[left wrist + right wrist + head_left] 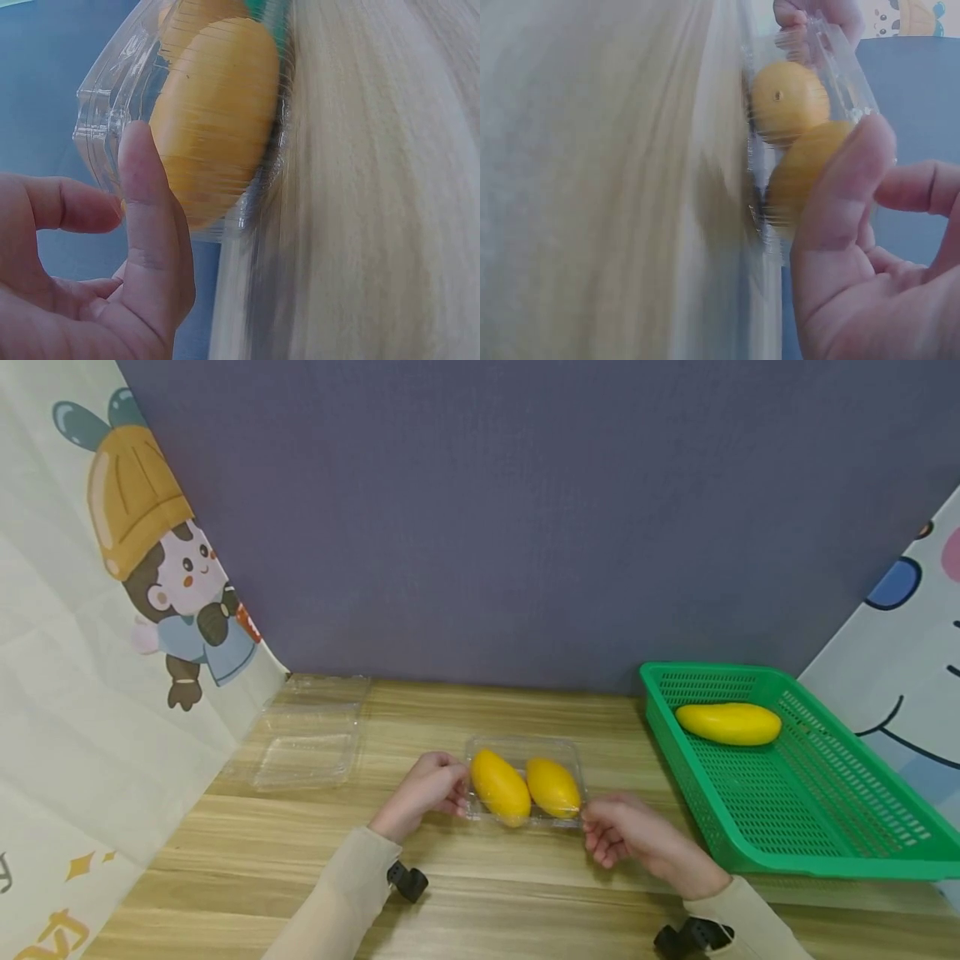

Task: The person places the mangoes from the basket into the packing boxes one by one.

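Two yellow mangoes (500, 787) lie side by side in a clear plastic clamshell box (525, 745) at the middle of the table. My left hand (429, 795) pinches the box's left edge between thumb and forefinger; in the left wrist view the thumb (142, 176) lies against the clear rim. At the opposite end my right hand (633, 837) pinches the near right corner, its thumb (859, 176) partly covering one mango in the right wrist view. The box sits low over the wood, with a lid across the fruit.
On the right stands a green perforated basket (693, 785) holding one long yellow fruit (729, 724). Another clear plastic container (307, 747) lies open at the back left. A dark grey panel (480, 527) rises behind the wooden table (480, 893), with printed white cloths at both sides.
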The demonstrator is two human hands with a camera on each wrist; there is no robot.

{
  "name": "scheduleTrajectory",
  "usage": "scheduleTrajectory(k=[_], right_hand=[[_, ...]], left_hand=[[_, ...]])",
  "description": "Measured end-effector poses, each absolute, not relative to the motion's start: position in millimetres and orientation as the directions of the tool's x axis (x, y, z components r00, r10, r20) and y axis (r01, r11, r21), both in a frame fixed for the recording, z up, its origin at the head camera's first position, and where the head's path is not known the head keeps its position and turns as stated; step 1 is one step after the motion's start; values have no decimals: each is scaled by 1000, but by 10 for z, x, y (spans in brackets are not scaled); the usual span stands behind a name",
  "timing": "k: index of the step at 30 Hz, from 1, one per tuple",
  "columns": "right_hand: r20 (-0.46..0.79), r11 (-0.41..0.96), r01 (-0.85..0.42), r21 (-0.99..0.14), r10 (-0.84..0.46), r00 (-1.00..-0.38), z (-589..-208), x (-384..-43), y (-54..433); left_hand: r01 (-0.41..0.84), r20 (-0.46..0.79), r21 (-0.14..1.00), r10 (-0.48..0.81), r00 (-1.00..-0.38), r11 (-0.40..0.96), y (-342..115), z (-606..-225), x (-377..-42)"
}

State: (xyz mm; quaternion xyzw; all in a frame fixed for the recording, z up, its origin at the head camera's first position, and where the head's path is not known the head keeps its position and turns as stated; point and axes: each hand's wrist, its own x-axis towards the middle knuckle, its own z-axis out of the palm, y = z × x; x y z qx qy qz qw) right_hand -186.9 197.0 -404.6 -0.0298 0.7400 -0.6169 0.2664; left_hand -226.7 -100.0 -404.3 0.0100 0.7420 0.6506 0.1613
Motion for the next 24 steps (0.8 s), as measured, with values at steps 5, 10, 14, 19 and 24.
scheduleTrajectory(k=[5,10,14,19,24], right_hand=[[-343,206,282,-937,-389,-855,-4074,-1864,1976],[-330,187,276,-943,-397,-856,-4095,-1861,1967],[-323,176,274,-945,-391,-862,-4100,-1857,1947],[-329,168,286,-943,-365,-871,-4102,-1844,1927],[-326,159,287,-945,-349,-879,-4102,-1832,1918]], left_hand=[[-197,-231,967,227,-946,163,-992,-4053,-2272],[-203,-239,963,214,-947,175,-1007,-4071,-2283],[-198,-236,963,217,-947,182,-1042,-4073,-2267],[-189,-232,963,230,-945,193,-1080,-4060,-2217],[-170,-222,962,249,-943,213,-1090,-4036,-2141]])
